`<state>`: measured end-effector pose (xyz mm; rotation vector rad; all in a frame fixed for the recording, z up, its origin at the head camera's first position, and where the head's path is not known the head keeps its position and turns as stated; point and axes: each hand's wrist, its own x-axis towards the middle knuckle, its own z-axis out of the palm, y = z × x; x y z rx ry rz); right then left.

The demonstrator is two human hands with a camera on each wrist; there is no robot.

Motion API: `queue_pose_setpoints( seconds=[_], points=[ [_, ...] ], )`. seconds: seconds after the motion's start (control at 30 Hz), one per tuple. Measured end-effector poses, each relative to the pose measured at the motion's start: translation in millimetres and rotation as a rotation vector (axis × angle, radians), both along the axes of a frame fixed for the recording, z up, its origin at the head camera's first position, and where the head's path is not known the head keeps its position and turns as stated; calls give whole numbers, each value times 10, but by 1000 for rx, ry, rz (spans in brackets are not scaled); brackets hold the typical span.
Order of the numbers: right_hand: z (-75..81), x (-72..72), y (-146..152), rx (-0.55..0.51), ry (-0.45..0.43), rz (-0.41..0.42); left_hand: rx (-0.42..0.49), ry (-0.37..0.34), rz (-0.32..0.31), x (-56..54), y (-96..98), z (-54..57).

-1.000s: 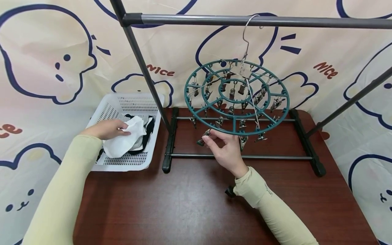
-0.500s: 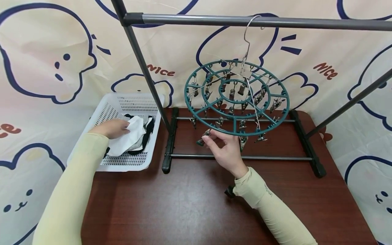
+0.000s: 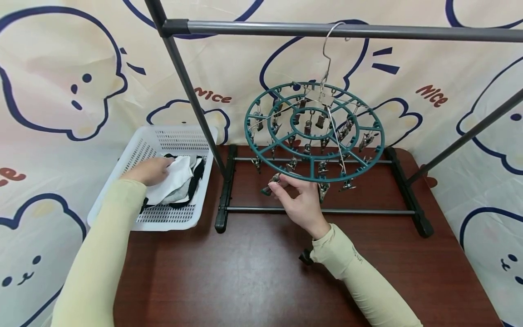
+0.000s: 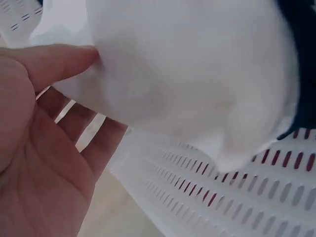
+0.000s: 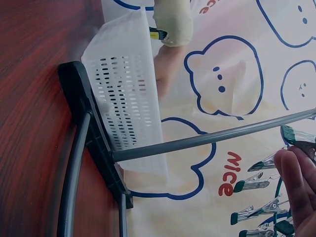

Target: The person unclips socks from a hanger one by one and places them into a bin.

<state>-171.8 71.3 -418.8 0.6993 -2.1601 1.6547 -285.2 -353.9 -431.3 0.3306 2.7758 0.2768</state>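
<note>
My left hand [image 3: 148, 171] is inside the white basket [image 3: 173, 225]. In the left wrist view its thumb and fingers pinch the edge of a white cloth [image 4: 168, 64], whose kind I cannot make out. Under that cloth lie grey and black fabrics [image 3: 195, 179], bunched together. My right hand [image 3: 302, 203] is at the near rim of a round green clip hanger [image 3: 312, 175]. Between thumb and fingers it pinches a clip [image 3: 267, 188] with a dark green tip. Several other metal clips [image 5: 253, 183] dangle from the hanger's rings, holding nothing that I can see.
A grey rack bar [image 3: 261, 29] crosses overhead and carries the hanger by its metal hook [image 3: 327, 50]. The rack's left leg [image 3: 192, 91] slants between basket and hanger. Its black feet [image 3: 222, 213] stand on the brown table [image 3: 229, 272].
My left hand has shifted slightly to the right in the basket, and the white cloth has moved with it. The right hand stays on the same clip.
</note>
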Motion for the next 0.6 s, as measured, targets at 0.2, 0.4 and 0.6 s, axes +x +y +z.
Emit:
queue_pose_setpoints(
  seconds=[0.2,0.4,0.6],
  points=[
    [4,6,-2,0,-12,6,73,118,-37,0,-11,-72],
    [18,12,-2,-4,-23,7,43,170,-10,-24,4,-134],
    [21,13,-4,-5,-24,9,38,129,-1,7,-18,-178]
  ],
)
